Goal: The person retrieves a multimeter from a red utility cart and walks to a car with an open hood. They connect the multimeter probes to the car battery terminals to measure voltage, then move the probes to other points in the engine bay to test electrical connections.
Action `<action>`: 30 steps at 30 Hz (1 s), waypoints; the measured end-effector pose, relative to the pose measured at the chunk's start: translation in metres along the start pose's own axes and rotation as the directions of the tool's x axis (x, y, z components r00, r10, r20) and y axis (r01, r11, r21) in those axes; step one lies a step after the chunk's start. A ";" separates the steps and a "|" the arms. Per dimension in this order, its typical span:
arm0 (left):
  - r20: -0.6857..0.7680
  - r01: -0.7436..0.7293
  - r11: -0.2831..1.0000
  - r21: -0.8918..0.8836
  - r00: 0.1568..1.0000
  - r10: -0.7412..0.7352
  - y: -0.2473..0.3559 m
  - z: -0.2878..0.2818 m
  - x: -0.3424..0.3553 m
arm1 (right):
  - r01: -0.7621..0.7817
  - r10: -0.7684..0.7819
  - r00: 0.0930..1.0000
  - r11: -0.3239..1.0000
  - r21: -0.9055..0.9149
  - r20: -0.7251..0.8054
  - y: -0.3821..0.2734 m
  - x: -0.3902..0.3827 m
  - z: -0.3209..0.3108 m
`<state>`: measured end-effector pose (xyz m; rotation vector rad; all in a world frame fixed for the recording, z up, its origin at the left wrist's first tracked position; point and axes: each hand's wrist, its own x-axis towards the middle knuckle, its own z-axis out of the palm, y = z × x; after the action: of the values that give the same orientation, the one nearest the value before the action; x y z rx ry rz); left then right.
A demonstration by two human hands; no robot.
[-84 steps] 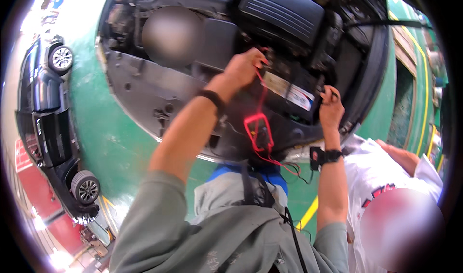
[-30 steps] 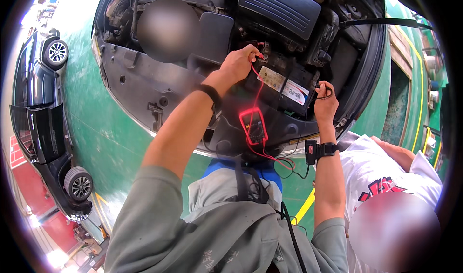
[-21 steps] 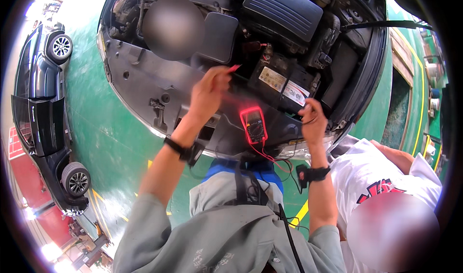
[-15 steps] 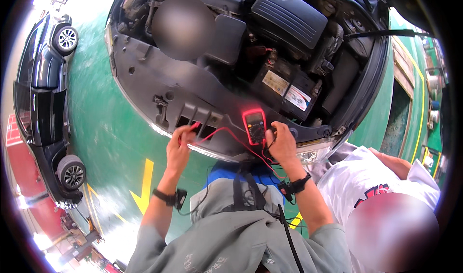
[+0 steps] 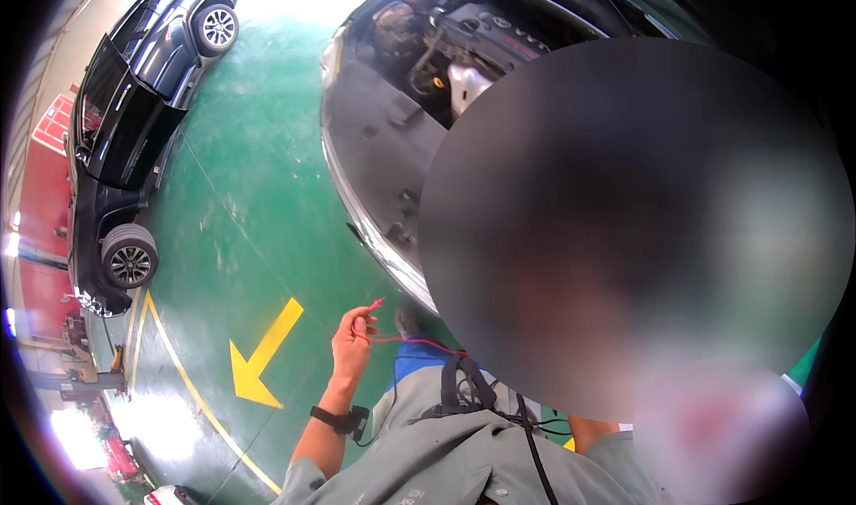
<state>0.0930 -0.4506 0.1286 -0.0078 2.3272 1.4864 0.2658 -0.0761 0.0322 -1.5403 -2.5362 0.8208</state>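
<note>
My left hand (image 5: 350, 337) is closed on a red test probe (image 5: 376, 305), its tip pointing up and to the right, just off the car's front edge. From the probe a thin red lead (image 5: 410, 340) runs right, over my lap, and passes under a large blurred patch. That patch covers my right hand, so neither its fingers nor anything in them shows; only a part of my right forearm (image 5: 590, 431) is visible below. The multimeter and the battery cannot be seen now.
Ahead stands a car with its hood up, its engine bay (image 5: 473, 46) partly visible and its front bumper edge (image 5: 357, 211) curving toward me. A black car (image 5: 134, 122) with an opened door is at the left. A yellow arrow (image 5: 267, 353) marks the green floor (image 5: 259, 175).
The view has swung so the car sits farther right. My left hand with the probe is now off the car's front panel. A large blur hides the multimeter and my right hand, both visible before.
</note>
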 end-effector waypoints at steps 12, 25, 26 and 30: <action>-0.019 -0.073 0.985 -0.157 0.997 0.071 -0.064 -0.182 0.094 | 0.219 -0.214 0.974 0.973 0.067 -0.072 -0.219 -0.054 0.025; 0.103 -0.227 0.974 -0.010 0.969 0.227 0.001 -0.226 0.244 | 0.201 -0.210 0.978 0.951 0.237 0.014 -0.405 -0.022 0.128; 0.119 -0.255 0.967 0.020 0.961 0.251 0.012 -0.225 0.259 | 0.186 -0.193 0.981 0.954 0.234 0.004 -0.412 -0.012 0.141; 0.183 -0.336 0.932 0.134 0.933 0.310 0.039 -0.226 0.333 | 0.151 -0.147 0.989 0.970 0.189 -0.032 -0.444 0.027 0.184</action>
<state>-0.2944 -0.5657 0.1412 0.5450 2.3926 1.3720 -0.1640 -0.2871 0.0780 -1.2776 -2.4412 0.9923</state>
